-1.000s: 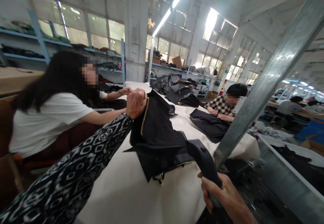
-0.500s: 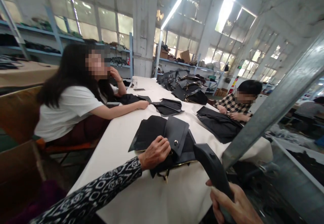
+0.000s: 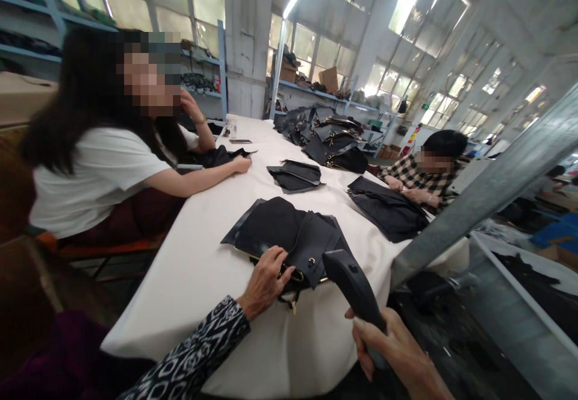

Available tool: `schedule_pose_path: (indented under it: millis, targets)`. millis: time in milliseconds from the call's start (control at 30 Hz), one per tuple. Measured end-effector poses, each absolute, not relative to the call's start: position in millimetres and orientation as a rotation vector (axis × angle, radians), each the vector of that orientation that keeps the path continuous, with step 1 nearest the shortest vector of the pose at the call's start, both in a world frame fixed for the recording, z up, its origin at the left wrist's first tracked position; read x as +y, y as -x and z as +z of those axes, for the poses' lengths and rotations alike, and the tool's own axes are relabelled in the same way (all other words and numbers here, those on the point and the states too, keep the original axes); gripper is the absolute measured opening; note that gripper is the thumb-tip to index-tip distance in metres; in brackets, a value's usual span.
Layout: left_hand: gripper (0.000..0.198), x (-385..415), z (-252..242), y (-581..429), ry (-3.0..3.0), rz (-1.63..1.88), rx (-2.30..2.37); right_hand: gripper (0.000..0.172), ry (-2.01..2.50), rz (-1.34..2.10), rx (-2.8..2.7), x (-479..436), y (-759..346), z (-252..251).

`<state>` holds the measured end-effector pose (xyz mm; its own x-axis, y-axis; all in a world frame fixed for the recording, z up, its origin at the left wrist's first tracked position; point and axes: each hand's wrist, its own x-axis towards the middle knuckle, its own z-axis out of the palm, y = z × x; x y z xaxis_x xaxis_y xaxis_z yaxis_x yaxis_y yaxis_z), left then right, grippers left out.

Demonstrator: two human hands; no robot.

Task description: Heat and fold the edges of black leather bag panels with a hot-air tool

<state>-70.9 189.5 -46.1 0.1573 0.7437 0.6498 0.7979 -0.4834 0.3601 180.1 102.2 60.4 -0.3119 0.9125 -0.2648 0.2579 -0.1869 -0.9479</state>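
Observation:
My left hand [image 3: 266, 281] lies at the near edge of a black bag [image 3: 271, 224], its fingers curled onto the zipped edge beside gold-coloured metal fittings. A loose black flap piece [image 3: 311, 246] with a small gold fitting rests over the bag's right part. In my right hand [image 3: 383, 343] is a black curved hand-held tool [image 3: 356, 285], wrapped by the fingers at its lower part. Its blunt upper end is over or close to the bag's right side; I cannot tell whether they touch. What kind of tool it is does not show clearly.
A white-covered table [image 3: 180, 285] carries black pieces [image 3: 295, 176] and a heap of black bags [image 3: 334, 141]. One person [image 3: 103, 171] sits left, another [image 3: 428, 171] works at the right. A slanting metal post [image 3: 487, 189] and a grey bin [image 3: 524, 291] stand to my right.
My left hand has let the flap down and shifted slightly left. The tool has moved left and the flap lies flatter. The view has shifted, and the left person's arm has drawn back with black material.

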Motion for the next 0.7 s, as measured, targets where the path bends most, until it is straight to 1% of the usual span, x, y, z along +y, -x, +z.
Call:
schedule_pose_path:
  millis: [200,367,567,700]
  targets:
    - [0.029,190.3,-44.7,71.2,2.356,-1.272,-1.54,0.041,1.369,1.668,-1.486,110.5,-180.2,39.7]
    - [0.027,189.3,-44.4,71.4,2.358,-1.268,-1.523,0.045,1.422,1.706,-1.424,119.6,-178.8,24.1]
    - [0.027,192.7,-46.9,70.3,2.382,-1.207,-1.457,0.04,1.508,1.673,-1.315,144.1,-171.0,27.8]
    - [0.027,192.8,-47.5,70.7,2.388,-1.188,-1.469,0.042,1.483,1.608,-1.265,156.0,-178.2,31.4]
